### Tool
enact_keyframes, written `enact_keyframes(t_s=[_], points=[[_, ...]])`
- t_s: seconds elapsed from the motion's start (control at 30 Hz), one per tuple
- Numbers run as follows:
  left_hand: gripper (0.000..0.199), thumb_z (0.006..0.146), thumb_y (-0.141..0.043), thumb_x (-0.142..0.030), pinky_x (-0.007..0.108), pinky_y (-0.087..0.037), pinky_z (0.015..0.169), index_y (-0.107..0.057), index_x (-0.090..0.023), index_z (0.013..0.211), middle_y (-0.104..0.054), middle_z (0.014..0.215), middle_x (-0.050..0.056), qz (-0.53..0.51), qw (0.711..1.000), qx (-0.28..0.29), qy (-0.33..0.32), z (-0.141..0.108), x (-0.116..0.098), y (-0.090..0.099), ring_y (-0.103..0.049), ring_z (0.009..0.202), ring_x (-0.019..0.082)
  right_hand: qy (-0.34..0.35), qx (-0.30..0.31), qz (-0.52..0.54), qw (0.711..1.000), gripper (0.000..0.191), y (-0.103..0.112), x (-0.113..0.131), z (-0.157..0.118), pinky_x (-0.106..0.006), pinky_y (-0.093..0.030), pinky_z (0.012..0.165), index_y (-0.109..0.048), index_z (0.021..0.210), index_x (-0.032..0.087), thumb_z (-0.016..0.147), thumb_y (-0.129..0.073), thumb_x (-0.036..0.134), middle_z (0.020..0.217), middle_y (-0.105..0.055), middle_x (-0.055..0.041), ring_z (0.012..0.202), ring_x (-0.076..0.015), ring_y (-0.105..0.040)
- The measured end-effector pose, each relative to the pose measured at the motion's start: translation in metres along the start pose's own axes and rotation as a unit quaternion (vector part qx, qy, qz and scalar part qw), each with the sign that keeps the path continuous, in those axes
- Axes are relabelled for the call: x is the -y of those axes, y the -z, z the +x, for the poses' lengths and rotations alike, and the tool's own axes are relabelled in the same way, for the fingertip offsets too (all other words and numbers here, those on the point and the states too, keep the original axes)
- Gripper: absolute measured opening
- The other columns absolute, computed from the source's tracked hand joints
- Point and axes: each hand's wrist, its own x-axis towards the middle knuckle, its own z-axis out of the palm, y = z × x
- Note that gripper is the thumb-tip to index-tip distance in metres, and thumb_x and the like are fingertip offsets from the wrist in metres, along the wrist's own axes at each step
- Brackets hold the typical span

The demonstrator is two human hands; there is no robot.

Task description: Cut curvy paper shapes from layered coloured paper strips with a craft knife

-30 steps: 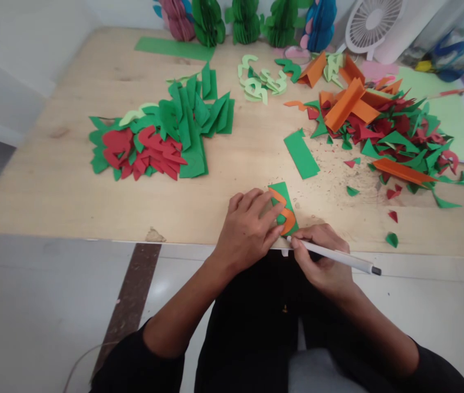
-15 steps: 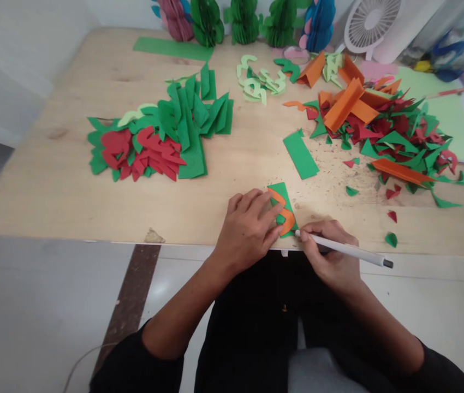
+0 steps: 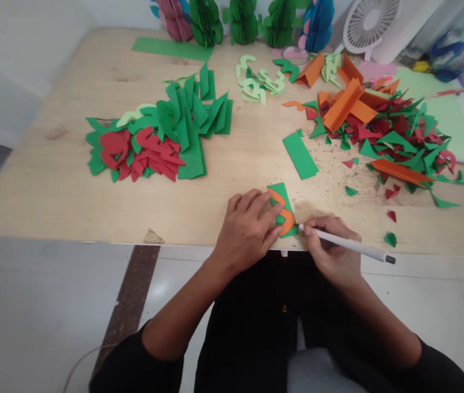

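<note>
A curvy orange paper cutout point(image 3: 287, 222) lies on a small green paper rectangle point(image 3: 280, 191) near the table's front edge. My left hand point(image 3: 244, 226) presses both down, with bent fingertips and thumb on the left side of the cutout. In my right hand point(image 3: 336, 251) is a white pen point(image 3: 352, 245), its fingers pinched close to the tip. The tip is beside the cutout's lower right edge; whether it touches the green paper I cannot tell. Just beyond lies another green paper rectangle point(image 3: 299, 155).
Left of the middle is a pile of green folded papers point(image 3: 191, 125) with red cutouts point(image 3: 154, 153). Red, green and orange scraps point(image 3: 399, 131) heap up at the right. Pale green cutouts point(image 3: 260, 84), honeycomb paper figures point(image 3: 244, 22) and a white fan point(image 3: 371, 24) are farther back.
My right hand and the pen have shifted slightly right and up, the tip moving along the cutout's lower right edge. My left hand stays in place on the papers.
</note>
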Motion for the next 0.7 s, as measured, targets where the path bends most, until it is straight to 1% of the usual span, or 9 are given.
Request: enact_keyframes(t_s=[0.13,0.3,0.37,0.5,0.7], points=[[0.03,0.093,-0.053,-0.032,0.049,-0.037,0.099,-0.065,-0.019,0.117,-0.062,0.129,0.012,-0.001,1.0,0.0,0.001,-0.0003,0.0001,-0.0007,-0.051,0.121,0.031,-0.014,-0.004,-0.002,1.0,0.01,-0.0016,-0.0015,0.0,-0.032,-0.051,0.063,-0.063,0.077,0.023,0.086,-0.06,0.024,0.067,-0.07,-0.0001,0.06,-0.016,-0.063],[0.03,0.093,-0.054,-0.031,0.048,-0.037,0.099,-0.065,-0.019,0.117,-0.062,0.129,0.012,-0.001,1.0,0.004,0.005,-0.0009,-0.0004,-0.0006,-0.05,0.122,0.031,-0.036,-0.017,0.039,0.998,0.006,-0.0004,-0.0032,-0.0054,-0.034,-0.053,0.067,-0.065,0.086,0.024,0.088,-0.061,0.027,0.078,-0.074,-0.0022,0.07,-0.0181,-0.068],[0.03,0.093,-0.054,-0.032,0.048,-0.037,0.099,-0.065,-0.019,0.117,-0.062,0.129,0.012,-0.001,1.0,0.003,0.006,-0.001,-0.0008,-0.0003,-0.051,0.122,0.031,-0.027,-0.016,0.041,0.999,0.005,0.001,-0.0025,-0.0073,-0.034,-0.054,0.068,-0.065,0.087,0.024,0.088,-0.061,0.026,0.08,-0.074,-0.0023,0.073,-0.0185,-0.069],[0.03,0.094,-0.053,-0.033,0.048,-0.037,0.099,-0.065,-0.019,0.117,-0.062,0.129,0.012,0.002,1.0,-0.002,0.005,-0.0006,-0.0011,-0.0001,-0.051,0.121,0.031,0.005,-0.009,0.029,1.0,0.005,0.0018,0.0005,-0.0082,-0.033,-0.053,0.068,-0.064,0.085,0.023,0.087,-0.06,0.022,0.076,-0.073,-0.0012,0.069,-0.0173,-0.068],[0.029,0.093,-0.054,-0.033,0.048,-0.037,0.099,-0.065,-0.02,0.117,-0.062,0.129,0.012,0.002,1.0,0.004,0.007,-0.0002,-0.0005,-0.0003,-0.051,0.121,0.031,0.004,-0.006,0.017,1.0,0.007,0.0005,0.0019,-0.0073,-0.033,-0.053,0.066,-0.063,0.082,0.023,0.086,-0.059,0.02,0.073,-0.072,-0.0007,0.066,-0.0168,-0.066]])
